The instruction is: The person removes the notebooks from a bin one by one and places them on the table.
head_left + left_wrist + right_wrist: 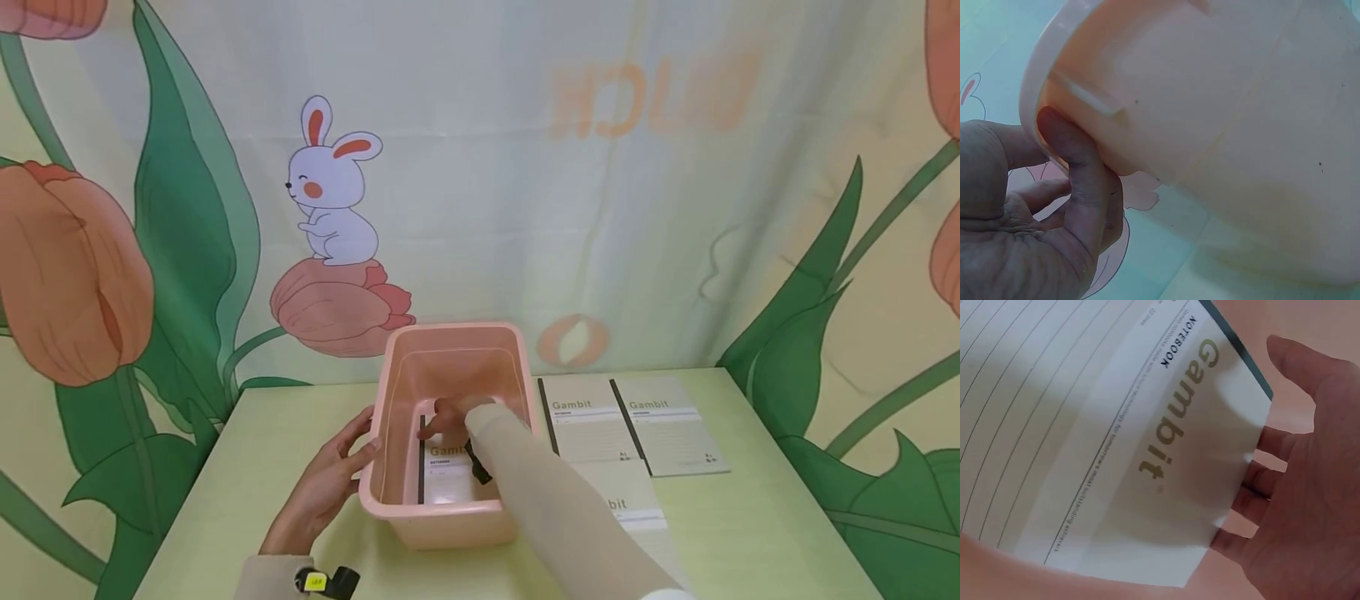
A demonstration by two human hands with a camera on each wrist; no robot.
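Observation:
A pink plastic bin (442, 527) stands on the table. My left hand (327, 467) holds its left side by the rim, with bent fingers and thumb against the bin in the left wrist view. Inside the bin lies a Gambit notebook (447, 482) with a dark spine strip. My right hand (452, 414) reaches into the bin at the notebook's top edge. In the right wrist view, its fingertips (1232, 544) go under that edge, while the thumb stands apart from the cover. The sleeve hides part of the notebook and the bin's right wall.
Right of the bin, two Gambit notebooks (588, 425) (678, 429) lie side by side. Nearer me, another notebook (637, 500) is partly covered by my right sleeve. Behind the table (757, 517) hangs a printed curtain (480, 208) with a rabbit and tulips.

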